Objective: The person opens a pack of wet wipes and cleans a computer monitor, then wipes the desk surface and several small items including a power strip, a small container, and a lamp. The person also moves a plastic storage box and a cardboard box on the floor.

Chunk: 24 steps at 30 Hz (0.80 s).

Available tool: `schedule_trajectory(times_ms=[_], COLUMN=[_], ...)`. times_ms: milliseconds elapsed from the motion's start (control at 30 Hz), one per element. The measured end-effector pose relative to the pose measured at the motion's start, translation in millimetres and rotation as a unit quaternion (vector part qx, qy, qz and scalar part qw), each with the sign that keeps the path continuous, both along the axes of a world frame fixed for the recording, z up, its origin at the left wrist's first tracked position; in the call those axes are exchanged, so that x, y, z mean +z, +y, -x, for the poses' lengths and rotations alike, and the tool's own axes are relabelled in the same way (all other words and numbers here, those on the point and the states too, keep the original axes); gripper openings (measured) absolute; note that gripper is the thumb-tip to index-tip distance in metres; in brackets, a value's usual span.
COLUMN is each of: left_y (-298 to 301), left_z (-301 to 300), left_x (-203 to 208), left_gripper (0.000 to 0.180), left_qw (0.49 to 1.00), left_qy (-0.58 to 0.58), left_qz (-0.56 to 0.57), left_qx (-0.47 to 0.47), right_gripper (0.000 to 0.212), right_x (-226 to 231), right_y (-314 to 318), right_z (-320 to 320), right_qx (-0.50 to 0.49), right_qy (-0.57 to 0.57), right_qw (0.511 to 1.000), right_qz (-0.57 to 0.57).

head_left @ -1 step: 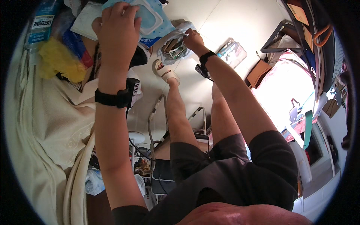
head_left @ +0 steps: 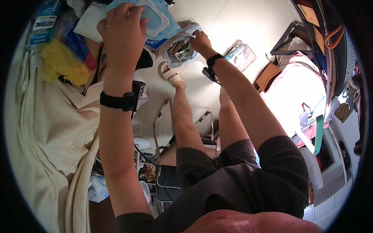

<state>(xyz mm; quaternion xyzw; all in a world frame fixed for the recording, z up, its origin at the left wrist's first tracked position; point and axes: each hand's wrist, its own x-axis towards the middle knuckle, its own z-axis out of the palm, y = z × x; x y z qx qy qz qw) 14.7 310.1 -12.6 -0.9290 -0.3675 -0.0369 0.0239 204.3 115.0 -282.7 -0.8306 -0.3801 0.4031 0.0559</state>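
Blue pack (head_left: pixel 156 20), beneath left fingers (head_left: pixel 124 9)

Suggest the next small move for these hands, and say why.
I'd probably have the right hand ease the bag open a little wider: its fingers are curled at the bag's edge, and the crumpled film bunches around the things inside. The left hand is over at the blue pack, so the right seems better placed.
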Motion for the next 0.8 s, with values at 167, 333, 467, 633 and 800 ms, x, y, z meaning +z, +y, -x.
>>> schedule_trajectory(times_ms=[167, 333, 467, 633, 800], left_y=[-15, -29, -38, -40, -47], left_z=[-5, -6, -4, -7, -2], left_x=[-13, -17, -17, -24, -15], left_gripper=[0.025, 0.022, 0.021, 0.024, 0.027], left_qw=[0.998, 0.995, 0.992, 0.989, 0.991], left_qy=[-0.063, -0.056, -0.078, -0.093, -0.087], left_qz=[0.005, -0.011, -0.005, 0.020, 0.047], left_qx=[0.031, 0.086, 0.100, 0.112, 0.091], right_gripper=[0.036, 0.040, 0.038, 0.044, 0.039], right_x=[0, 26, 77, 156, 208], right_y=[-8, -11, 10, 43, 68], right_z=[-1, 0, 7, 15, 17], right_qx=[-0.011, 0.004, -0.160, -0.214, -0.153], right_qy=[0.002, -0.010, 0.182, 0.518, 0.399], right_qw=[0.999, 0.997, 0.963, 0.802, 0.893], right_qz=[-0.031, -0.078, -0.115, -0.206, -0.137])
